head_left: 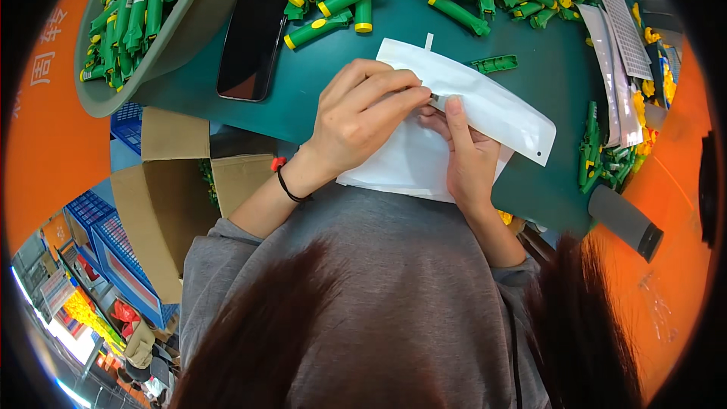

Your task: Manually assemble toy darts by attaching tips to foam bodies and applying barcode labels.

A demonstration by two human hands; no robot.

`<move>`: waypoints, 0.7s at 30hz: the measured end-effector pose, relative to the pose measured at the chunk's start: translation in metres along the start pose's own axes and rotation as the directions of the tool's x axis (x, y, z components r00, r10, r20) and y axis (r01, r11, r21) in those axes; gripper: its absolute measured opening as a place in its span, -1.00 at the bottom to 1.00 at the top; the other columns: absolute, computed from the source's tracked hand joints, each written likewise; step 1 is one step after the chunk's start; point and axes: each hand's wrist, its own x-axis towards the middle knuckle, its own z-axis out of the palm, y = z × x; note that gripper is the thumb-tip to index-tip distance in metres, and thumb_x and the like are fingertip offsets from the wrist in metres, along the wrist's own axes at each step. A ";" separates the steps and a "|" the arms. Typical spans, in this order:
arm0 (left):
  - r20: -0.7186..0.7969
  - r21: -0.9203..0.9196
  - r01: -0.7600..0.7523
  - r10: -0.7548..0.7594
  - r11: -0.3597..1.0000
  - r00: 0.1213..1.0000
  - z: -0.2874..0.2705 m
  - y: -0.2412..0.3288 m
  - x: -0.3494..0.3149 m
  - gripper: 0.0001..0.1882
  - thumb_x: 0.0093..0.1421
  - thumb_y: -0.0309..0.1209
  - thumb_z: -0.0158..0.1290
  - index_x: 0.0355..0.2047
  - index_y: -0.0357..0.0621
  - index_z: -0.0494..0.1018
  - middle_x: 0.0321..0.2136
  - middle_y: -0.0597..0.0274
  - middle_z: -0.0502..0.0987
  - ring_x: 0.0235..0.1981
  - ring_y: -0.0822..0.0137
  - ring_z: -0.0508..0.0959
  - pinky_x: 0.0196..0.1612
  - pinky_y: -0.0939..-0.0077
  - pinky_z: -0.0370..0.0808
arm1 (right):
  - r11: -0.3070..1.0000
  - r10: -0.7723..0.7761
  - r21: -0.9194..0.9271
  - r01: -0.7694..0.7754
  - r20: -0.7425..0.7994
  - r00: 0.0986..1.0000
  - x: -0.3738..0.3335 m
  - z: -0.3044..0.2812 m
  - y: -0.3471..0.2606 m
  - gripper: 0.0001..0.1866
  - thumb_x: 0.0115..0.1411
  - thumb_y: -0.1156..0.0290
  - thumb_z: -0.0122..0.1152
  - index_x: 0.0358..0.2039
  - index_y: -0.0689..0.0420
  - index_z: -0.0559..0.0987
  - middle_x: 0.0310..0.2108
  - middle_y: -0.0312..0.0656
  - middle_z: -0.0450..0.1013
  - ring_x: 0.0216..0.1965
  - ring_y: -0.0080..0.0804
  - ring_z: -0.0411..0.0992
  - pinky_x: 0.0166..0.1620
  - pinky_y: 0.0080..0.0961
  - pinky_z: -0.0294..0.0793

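Over the green table my left hand (352,117) reaches across white sheets, thumb and fingers closed in a pinch. A tiny dark piece shows at its fingertips, too small to name. My right hand (471,159) grips a curved white sheet (511,117), thumb on top and fingers partly hidden beneath. This sheet has a small dark hole at its right corner and a narrow tab at its top edge. More white sheet (409,155) lies below, against my grey top. Just beyond the curved sheet rests a green half-shell part (496,64).
Green tubes with yellow ends (458,15) are heaped along the far side. A grey tub (170,53) of similar tubes stands left, beside a black phone (252,42). White label sheets (609,68) and a grey cylinder (625,221) are at right. An open cardboard box (163,220) sits lower left.
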 end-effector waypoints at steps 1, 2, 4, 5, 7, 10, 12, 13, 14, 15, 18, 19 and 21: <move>-0.009 0.004 -0.009 0.009 1.000 1.000 0.000 -0.001 0.001 -0.71 -0.11 -0.54 0.28 -0.29 -0.15 0.62 -0.30 0.30 0.58 -0.29 0.25 0.54 -0.26 0.45 0.50 | 1.000 0.022 0.019 -0.022 -0.012 1.000 0.000 0.000 0.000 -0.72 0.37 0.39 0.09 0.00 0.29 0.52 -0.11 -0.07 0.55 -0.16 -0.36 0.56 -0.07 -0.40 0.61; -0.018 0.007 -0.017 0.017 1.000 1.000 0.001 -0.001 0.001 -0.72 -0.12 -0.54 0.29 -0.31 -0.14 0.62 -0.30 0.30 0.58 -0.30 0.25 0.55 -0.26 0.44 0.50 | 0.998 0.045 0.039 -0.044 -0.023 0.999 0.000 0.000 0.000 -0.72 0.37 0.39 0.08 0.00 0.30 0.52 -0.12 -0.06 0.55 -0.16 -0.34 0.56 -0.08 -0.38 0.62; -0.019 -0.017 0.002 -0.002 1.000 1.000 0.002 -0.001 0.004 -0.73 -0.12 -0.55 0.31 -0.33 -0.12 0.64 -0.32 0.32 0.59 -0.30 0.27 0.53 -0.27 0.46 0.50 | 0.997 0.049 0.058 -0.048 -0.016 0.999 0.002 0.001 -0.001 -0.71 0.37 0.39 0.08 -0.01 0.31 0.52 -0.12 -0.06 0.55 -0.16 -0.34 0.56 -0.07 -0.38 0.63; -0.019 -0.045 0.022 -0.023 0.999 1.000 0.002 -0.001 0.006 -0.74 -0.13 -0.57 0.33 -0.35 -0.10 0.66 -0.33 0.33 0.59 -0.31 0.30 0.52 -0.28 0.48 0.49 | 0.996 0.054 0.074 -0.053 -0.012 0.998 0.002 0.001 -0.002 -0.71 0.37 0.39 0.08 -0.01 0.31 0.52 -0.13 -0.06 0.56 -0.15 -0.34 0.57 -0.07 -0.38 0.64; -0.015 -0.041 0.058 -0.059 0.997 0.998 0.003 0.003 0.011 -0.74 -0.13 -0.56 0.34 -0.35 -0.10 0.66 -0.33 0.34 0.59 -0.30 0.30 0.51 -0.27 0.48 0.49 | 0.995 0.042 0.090 -0.041 -0.015 0.999 0.003 0.002 -0.002 -0.71 0.37 0.38 0.08 -0.01 0.31 0.52 -0.14 -0.07 0.56 -0.15 -0.34 0.57 -0.06 -0.38 0.64; 0.002 -0.018 0.068 -0.068 0.997 0.998 0.004 0.001 0.008 -0.73 -0.14 -0.53 0.33 -0.35 -0.09 0.63 -0.32 0.35 0.58 -0.30 0.29 0.50 -0.27 0.45 0.45 | 0.994 0.045 0.100 -0.043 -0.015 0.999 0.002 0.001 0.000 -0.72 0.38 0.37 0.08 -0.02 0.30 0.53 -0.15 -0.07 0.56 -0.15 -0.34 0.57 -0.05 -0.37 0.64; 0.015 -0.004 0.038 -0.038 0.999 0.999 0.004 -0.002 0.006 -0.73 -0.14 -0.50 0.31 -0.35 -0.10 0.61 -0.31 0.36 0.57 -0.30 0.28 0.50 -0.28 0.41 0.42 | 0.994 0.054 0.094 -0.052 -0.016 0.998 0.003 0.001 0.000 -0.72 0.38 0.37 0.08 -0.03 0.30 0.53 -0.15 -0.07 0.56 -0.15 -0.34 0.57 -0.05 -0.36 0.64; 0.018 0.025 0.002 -0.002 1.000 1.000 0.004 -0.003 0.005 -0.74 -0.14 -0.50 0.31 -0.35 -0.09 0.60 -0.30 0.36 0.57 -0.29 0.28 0.50 -0.27 0.42 0.39 | 0.992 0.064 0.106 -0.062 -0.017 0.998 0.003 0.001 0.001 -0.71 0.38 0.36 0.07 -0.03 0.30 0.53 -0.15 -0.06 0.56 -0.15 -0.34 0.57 -0.04 -0.35 0.64; 0.024 0.054 -0.031 0.029 0.998 0.999 0.004 -0.003 0.004 -0.74 -0.13 -0.49 0.31 -0.36 -0.08 0.60 -0.30 0.37 0.56 -0.29 0.28 0.49 -0.27 0.42 0.37 | 0.990 0.078 0.119 -0.076 -0.018 0.997 0.003 0.001 0.001 -0.71 0.38 0.36 0.07 -0.03 0.31 0.53 -0.15 -0.06 0.56 -0.15 -0.34 0.57 -0.04 -0.34 0.63; 0.026 0.053 -0.030 0.028 0.998 0.999 0.004 -0.002 0.005 -0.74 -0.13 -0.49 0.31 -0.36 -0.08 0.60 -0.30 0.37 0.56 -0.29 0.28 0.49 -0.27 0.42 0.37 | 0.990 0.080 0.120 -0.077 -0.019 0.997 0.003 0.001 0.002 -0.71 0.38 0.36 0.07 -0.03 0.31 0.53 -0.15 -0.06 0.56 -0.15 -0.34 0.57 -0.04 -0.34 0.63; 0.071 0.039 0.002 -0.005 0.999 0.997 0.004 0.000 0.012 -0.72 -0.12 -0.57 0.32 -0.33 -0.12 0.59 -0.31 0.34 0.57 -0.29 0.26 0.49 -0.22 0.45 0.45 | 0.987 0.096 0.129 -0.093 -0.015 0.995 0.004 0.000 0.001 -0.71 0.39 0.36 0.06 -0.03 0.30 0.53 -0.16 -0.06 0.56 -0.15 -0.34 0.57 -0.03 -0.33 0.63; 0.089 0.010 0.019 -0.020 1.000 0.996 0.004 0.000 0.013 -0.73 -0.10 -0.58 0.31 -0.33 -0.14 0.57 -0.30 0.33 0.57 -0.28 0.25 0.49 -0.21 0.44 0.44 | 0.984 0.106 0.142 -0.103 -0.013 0.994 0.006 0.000 -0.001 -0.71 0.39 0.35 0.06 -0.03 0.30 0.53 -0.16 -0.07 0.56 -0.16 -0.34 0.57 -0.02 -0.32 0.63; 0.107 -0.023 0.033 -0.030 0.999 0.994 0.001 0.001 0.016 -0.75 -0.07 -0.59 0.30 -0.34 -0.15 0.55 -0.30 0.32 0.57 -0.28 0.24 0.49 -0.20 0.43 0.43 | 0.982 0.114 0.155 -0.110 -0.015 0.993 0.005 0.000 -0.002 -0.71 0.39 0.35 0.06 -0.03 0.29 0.52 -0.16 -0.07 0.56 -0.18 -0.34 0.57 -0.01 -0.31 0.62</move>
